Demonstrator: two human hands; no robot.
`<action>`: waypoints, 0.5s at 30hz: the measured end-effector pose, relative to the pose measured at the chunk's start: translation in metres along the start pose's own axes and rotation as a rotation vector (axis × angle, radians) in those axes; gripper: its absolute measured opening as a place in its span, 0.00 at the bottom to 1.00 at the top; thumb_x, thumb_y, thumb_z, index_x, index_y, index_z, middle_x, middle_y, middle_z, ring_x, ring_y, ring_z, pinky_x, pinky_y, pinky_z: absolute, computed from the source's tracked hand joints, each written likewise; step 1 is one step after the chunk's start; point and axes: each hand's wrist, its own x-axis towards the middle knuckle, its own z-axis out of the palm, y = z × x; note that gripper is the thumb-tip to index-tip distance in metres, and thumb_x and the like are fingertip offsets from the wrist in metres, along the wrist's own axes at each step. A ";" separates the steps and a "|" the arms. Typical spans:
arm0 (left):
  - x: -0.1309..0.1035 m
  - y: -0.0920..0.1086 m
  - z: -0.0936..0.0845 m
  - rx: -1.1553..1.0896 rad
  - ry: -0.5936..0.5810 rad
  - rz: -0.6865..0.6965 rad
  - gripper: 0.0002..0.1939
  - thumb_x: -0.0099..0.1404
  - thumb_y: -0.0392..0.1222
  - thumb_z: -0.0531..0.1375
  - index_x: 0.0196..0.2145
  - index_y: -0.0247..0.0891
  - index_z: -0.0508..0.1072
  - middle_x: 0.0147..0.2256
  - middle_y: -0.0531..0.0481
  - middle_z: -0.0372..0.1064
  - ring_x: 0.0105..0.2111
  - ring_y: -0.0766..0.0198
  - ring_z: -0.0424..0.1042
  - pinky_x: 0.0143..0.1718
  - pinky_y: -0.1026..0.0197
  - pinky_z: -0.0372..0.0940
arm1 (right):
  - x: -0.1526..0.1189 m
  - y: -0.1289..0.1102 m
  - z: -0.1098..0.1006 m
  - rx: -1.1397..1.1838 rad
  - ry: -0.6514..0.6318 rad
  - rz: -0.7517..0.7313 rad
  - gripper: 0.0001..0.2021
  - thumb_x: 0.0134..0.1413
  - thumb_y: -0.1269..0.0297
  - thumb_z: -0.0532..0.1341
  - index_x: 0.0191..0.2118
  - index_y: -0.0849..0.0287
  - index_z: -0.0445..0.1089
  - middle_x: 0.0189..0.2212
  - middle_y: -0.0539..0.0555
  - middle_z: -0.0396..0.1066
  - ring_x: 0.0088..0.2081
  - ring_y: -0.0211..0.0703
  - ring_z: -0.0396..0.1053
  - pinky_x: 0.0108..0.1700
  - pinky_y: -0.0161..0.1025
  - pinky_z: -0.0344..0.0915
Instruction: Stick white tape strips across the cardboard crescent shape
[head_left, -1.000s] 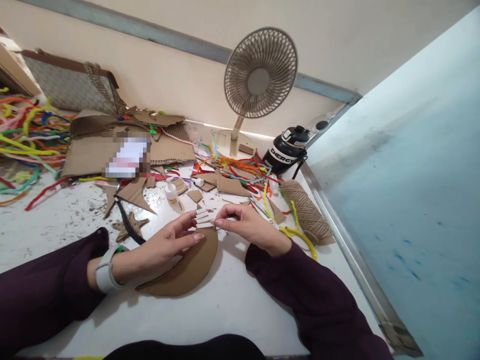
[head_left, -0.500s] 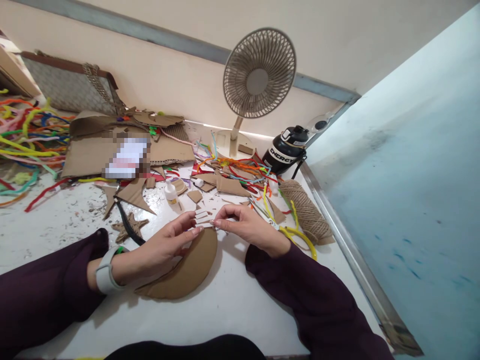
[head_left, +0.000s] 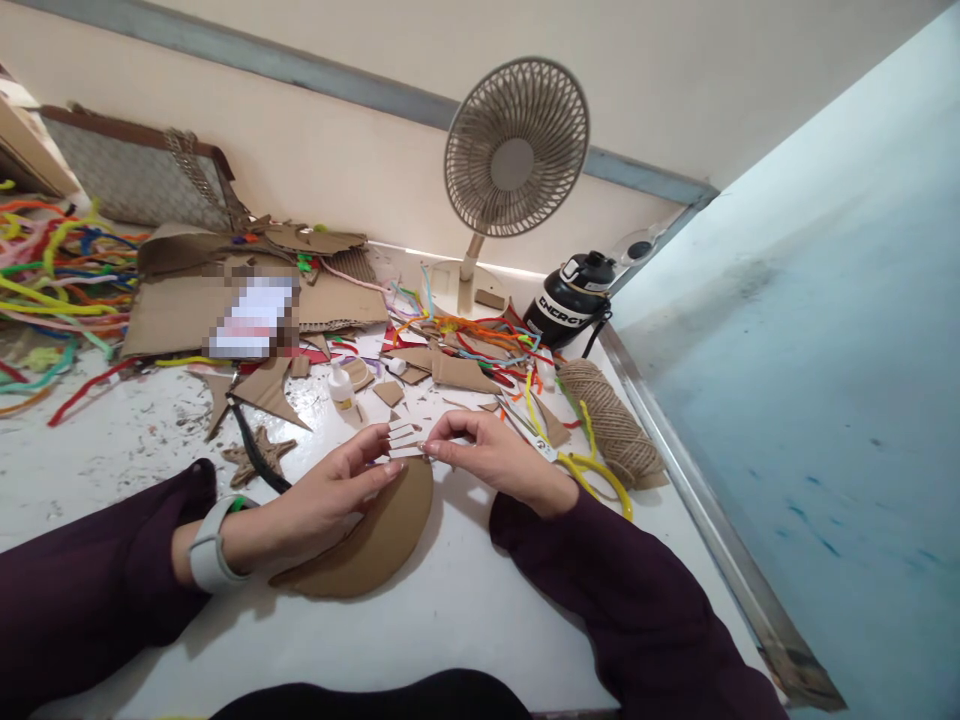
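Note:
A small white piece cut into strips [head_left: 402,434], paper-like, is pinched between the thumb and fingers of my left hand [head_left: 337,490]. The thumb and forefinger of my right hand [head_left: 487,452] close on the right end of one strip. Under my hands lies a brown cardboard crescent [head_left: 382,545], its upper tip hidden behind the fingers and the white strips. Just beyond my left hand stands a small white glue bottle [head_left: 341,388] with its cap off. Yellow-handled scissors [head_left: 596,475] rest beside my right wrist.
A roll of twine [head_left: 611,415], a black bottle [head_left: 566,300] and a fan [head_left: 516,150] stand at the back right. Cardboard scraps [head_left: 461,370] and pipe cleaners [head_left: 71,270] are strewn about. A twine-wrapped star [head_left: 259,455] and a phone [head_left: 255,315] are at left.
The white strips tilt slightly and the lowest one sits a little apart from the others. Both hands stay nearly in place, and the crescent has not moved.

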 end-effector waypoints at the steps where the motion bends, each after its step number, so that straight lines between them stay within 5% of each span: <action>1: 0.001 -0.002 -0.001 0.023 0.019 0.009 0.24 0.58 0.47 0.67 0.52 0.51 0.70 0.56 0.50 0.66 0.59 0.56 0.61 0.51 0.62 0.63 | 0.000 0.000 0.000 -0.006 0.005 -0.002 0.10 0.54 0.58 0.63 0.31 0.61 0.71 0.28 0.49 0.68 0.32 0.38 0.63 0.37 0.36 0.59; 6: 0.002 -0.006 -0.002 0.086 0.060 0.004 0.33 0.56 0.49 0.68 0.58 0.49 0.64 0.63 0.46 0.59 0.67 0.51 0.44 0.63 0.53 0.52 | 0.000 0.002 0.001 -0.032 0.019 -0.020 0.10 0.54 0.58 0.63 0.31 0.61 0.71 0.28 0.50 0.69 0.32 0.38 0.64 0.37 0.36 0.60; 15: 0.001 -0.005 -0.001 0.044 0.081 0.002 0.28 0.55 0.46 0.69 0.53 0.49 0.68 0.58 0.47 0.64 0.65 0.53 0.51 0.59 0.56 0.56 | 0.000 0.001 0.003 -0.057 0.032 -0.009 0.09 0.54 0.60 0.63 0.32 0.61 0.72 0.29 0.51 0.70 0.34 0.39 0.65 0.38 0.36 0.61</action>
